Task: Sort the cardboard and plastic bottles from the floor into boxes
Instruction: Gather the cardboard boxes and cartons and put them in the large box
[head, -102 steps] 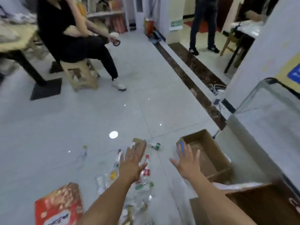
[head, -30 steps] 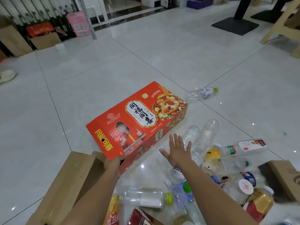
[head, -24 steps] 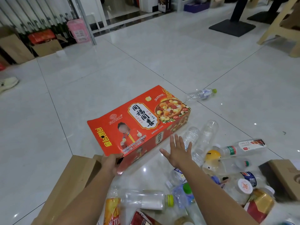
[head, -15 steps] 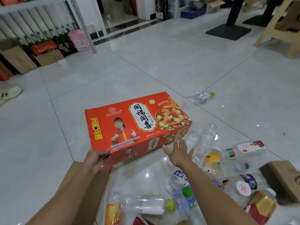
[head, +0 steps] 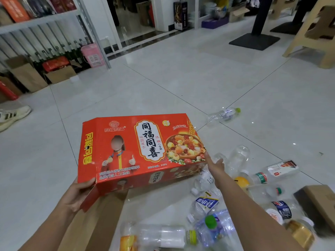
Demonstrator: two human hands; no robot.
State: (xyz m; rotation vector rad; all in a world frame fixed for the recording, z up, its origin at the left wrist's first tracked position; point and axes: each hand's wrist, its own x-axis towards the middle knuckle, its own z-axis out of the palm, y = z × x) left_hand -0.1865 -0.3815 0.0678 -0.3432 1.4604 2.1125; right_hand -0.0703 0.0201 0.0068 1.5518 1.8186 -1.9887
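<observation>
You are holding the large red printed cardboard box [head: 141,151] in the middle of the frame, clear of the pale tiled floor [head: 181,78], with its picture face turned up towards you. Your left hand [head: 79,191] is gripping the box's lower left corner, thumb on the top face and fingers curled underneath. Your right hand [head: 214,164] is reaching to the box's lower right corner with the fingers nearly straight and holding nothing; I cannot tell whether it is touching the box or just beside it.

Directly under the box, at the lower left of the frame, the open brown cardboard carton [head: 107,211] is waiting, and it looks like the place for this piece. The clear plastic bottles [head: 206,203] are lying in a heap at the lower right. One green-capped bottle [head: 223,114] is lying well apart, up and to the right of the box. A flat brown cardboard piece [head: 322,201] is sitting at the right edge.

Since one hand at a corner is carrying it, the red box is probably light and likely empty. It should be stiff along its folds but easy to dent in the broad faces, and the glossy print may be slippery. A flap seems to be hanging loose by your left hand, so take hold at both short ends, along the edges, not the middle.
</observation>
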